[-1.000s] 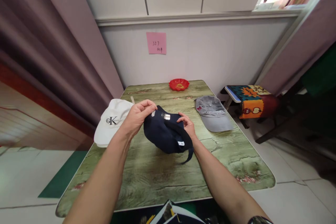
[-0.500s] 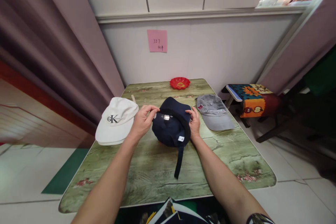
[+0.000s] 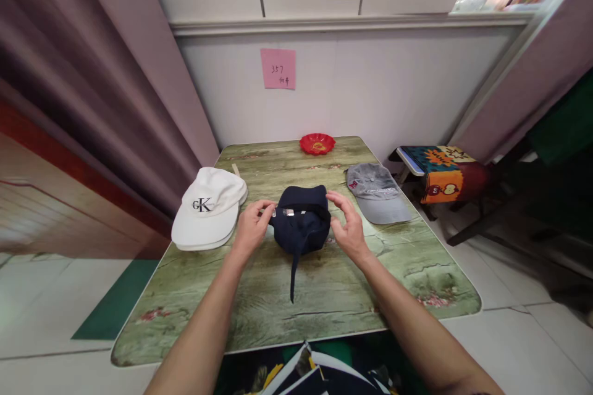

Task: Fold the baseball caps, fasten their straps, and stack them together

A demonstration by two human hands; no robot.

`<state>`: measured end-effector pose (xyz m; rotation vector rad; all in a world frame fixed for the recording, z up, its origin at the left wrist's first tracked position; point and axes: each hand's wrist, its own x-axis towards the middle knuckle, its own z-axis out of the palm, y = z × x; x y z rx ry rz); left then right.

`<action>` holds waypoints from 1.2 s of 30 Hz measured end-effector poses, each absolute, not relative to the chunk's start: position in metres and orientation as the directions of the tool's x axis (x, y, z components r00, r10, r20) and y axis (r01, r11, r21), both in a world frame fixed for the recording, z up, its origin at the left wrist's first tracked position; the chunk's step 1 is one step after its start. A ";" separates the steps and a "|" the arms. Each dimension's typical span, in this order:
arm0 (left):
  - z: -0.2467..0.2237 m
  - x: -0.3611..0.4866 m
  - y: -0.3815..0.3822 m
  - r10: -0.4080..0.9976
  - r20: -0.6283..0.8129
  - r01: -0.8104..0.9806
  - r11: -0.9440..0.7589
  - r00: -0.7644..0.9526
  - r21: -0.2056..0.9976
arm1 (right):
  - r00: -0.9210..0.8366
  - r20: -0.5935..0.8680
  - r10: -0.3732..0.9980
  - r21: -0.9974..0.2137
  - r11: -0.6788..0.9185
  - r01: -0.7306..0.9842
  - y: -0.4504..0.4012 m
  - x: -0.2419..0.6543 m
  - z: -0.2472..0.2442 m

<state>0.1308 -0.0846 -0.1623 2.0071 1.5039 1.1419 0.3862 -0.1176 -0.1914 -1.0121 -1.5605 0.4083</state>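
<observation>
A navy cap [image 3: 303,237] lies upside down at the middle of the table, its brim pointing away from me and its loose strap hanging towards me. My left hand [image 3: 254,222] pinches the buckle end at the cap's left side. Beside the right edge of the cap is my right hand [image 3: 348,225], fingers apart, holding nothing. To the left sits a white cap [image 3: 208,210] with a black CK print, another white brim showing beneath it. A grey cap [image 3: 377,192] rests on the right.
The table [image 3: 324,315] has a green wood pattern. A red scalloped dish [image 3: 317,144] stands at its far edge. Beyond the right side is a stool [image 3: 440,166] with a colourful cover. A pink note [image 3: 278,68] is on the wall.
The navy cap has tipped down flatter, and its strap has swung left. My right hand has let go of the brim and opened. My left hand still pinches the buckle end.
</observation>
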 end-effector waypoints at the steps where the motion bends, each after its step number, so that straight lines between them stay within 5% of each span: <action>1: -0.158 0.130 -0.086 0.909 0.394 0.659 -0.382 0.138 0.649 | -0.094 0.649 0.755 -0.664 0.623 0.413 -0.130 0.387 -0.179; 4: -0.142 0.139 -0.089 0.876 0.403 0.810 -0.430 0.265 0.400 | -0.441 0.630 0.639 -0.429 0.760 0.488 -0.158 0.380 -0.154; 8: -0.128 0.168 -0.094 0.908 0.222 0.912 -0.389 0.355 0.132 | -0.654 0.544 0.526 -0.183 0.835 0.519 -0.165 0.355 -0.155; 12: -0.132 0.189 -0.094 0.937 -0.015 0.937 -0.348 0.349 0.012 | -0.761 0.423 0.492 -0.017 0.844 0.536 -0.163 0.334 -0.169; 16: -0.152 0.180 -0.093 0.948 -0.061 0.950 -0.313 0.312 -0.006 | -0.814 0.274 0.512 0.039 0.840 0.541 -0.168 0.332 -0.185; 20: -0.175 0.156 -0.092 0.966 -0.053 0.961 -0.244 0.252 0.127 | -0.742 0.251 0.622 -0.139 0.781 0.608 -0.166 0.343 -0.203; 23: -0.188 0.145 -0.091 0.970 0.004 0.945 -0.239 0.244 0.223 | -0.549 0.295 0.782 -0.474 0.619 0.627 -0.152 0.352 -0.212; 27: -0.200 0.146 -0.088 0.973 0.135 0.904 -0.223 0.186 0.366 | -0.241 0.203 0.949 -0.864 0.290 0.411 -0.116 0.354 -0.216; 32: -0.220 0.158 -0.072 0.968 0.252 0.783 -0.143 -0.018 0.606 | 0.058 0.194 0.979 -0.909 0.157 0.387 -0.064 0.343 -0.223; 36: -0.230 0.163 -0.055 0.986 0.147 0.639 -0.062 -0.081 0.766 | 0.138 -0.092 0.986 -0.996 -0.088 -0.033 -0.031 0.331 -0.233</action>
